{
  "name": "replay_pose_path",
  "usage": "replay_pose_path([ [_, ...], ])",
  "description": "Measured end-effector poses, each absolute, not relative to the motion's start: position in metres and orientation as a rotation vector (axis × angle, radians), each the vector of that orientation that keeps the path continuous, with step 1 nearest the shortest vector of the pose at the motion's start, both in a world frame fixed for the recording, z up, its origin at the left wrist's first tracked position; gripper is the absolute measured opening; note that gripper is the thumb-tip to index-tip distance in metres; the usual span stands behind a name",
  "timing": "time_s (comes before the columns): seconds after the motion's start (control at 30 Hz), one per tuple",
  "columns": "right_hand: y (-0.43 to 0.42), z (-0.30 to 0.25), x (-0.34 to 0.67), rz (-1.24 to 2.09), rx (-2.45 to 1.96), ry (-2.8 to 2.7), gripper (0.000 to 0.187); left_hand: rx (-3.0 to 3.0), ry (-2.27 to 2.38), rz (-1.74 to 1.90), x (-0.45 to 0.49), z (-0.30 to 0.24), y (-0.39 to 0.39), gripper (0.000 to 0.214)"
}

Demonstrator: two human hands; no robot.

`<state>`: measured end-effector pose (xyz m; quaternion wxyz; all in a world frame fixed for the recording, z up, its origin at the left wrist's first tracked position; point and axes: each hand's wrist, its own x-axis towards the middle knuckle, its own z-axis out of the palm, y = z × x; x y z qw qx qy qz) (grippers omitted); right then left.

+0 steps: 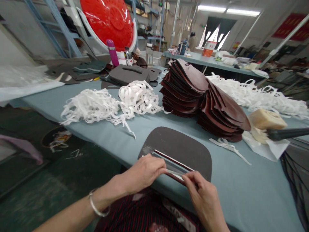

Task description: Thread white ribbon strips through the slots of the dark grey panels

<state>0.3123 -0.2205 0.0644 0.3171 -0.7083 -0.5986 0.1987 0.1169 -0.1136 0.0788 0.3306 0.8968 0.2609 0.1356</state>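
Observation:
A dark grey-brown panel (181, 141) with rounded corners lies at the table's front edge, with a long slot through it. Along the slot's far side runs a thin dark red edge beside a white line. A narrow white strip (175, 174) stretches between my two hands over the near side of the slot. My left hand (148, 169) is closed, pinching the strip's left end. The right end is pinched between thumb and fingers of my right hand (205, 191). My fingers hide both ends of the strip and part of the panel's near edge.
Two heaps of white strips (93, 106) lie left of stacked brown leather-like pieces (185, 87). To the right are a yellowish block (267, 119), a black handle (289, 133) and a loose strip (230, 148). Grey panels (130, 75) and a purple bottle (112, 53) stand behind.

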Motion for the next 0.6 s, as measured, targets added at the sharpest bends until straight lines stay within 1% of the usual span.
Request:
replay_pose_path([
  [0.17,-0.234,0.053,0.34,0.489,-1.934,-1.613,0.032,2.164,0.813,0.348,0.087,0.071,-0.094,0.027],
  [0.27,-0.235,0.042,0.342,0.353,-2.052,-1.586,0.037,2.102,1.044,0.381,0.086,0.065,-0.09,0.021],
  [0.37,-0.236,0.035,0.343,0.232,-2.191,-1.538,0.04,2.046,1.211,0.388,0.09,0.06,-0.086,0.02],
  [0.43,-0.237,0.033,0.345,0.245,-2.184,-1.536,0.039,2.03,1.222,0.4,0.091,0.056,-0.081,0.019],
  [0.6,-0.24,0.025,0.358,0.4,-2.149,-1.5,0.034,1.992,1.27,0.365,0.092,0.049,-0.072,0.018],
])
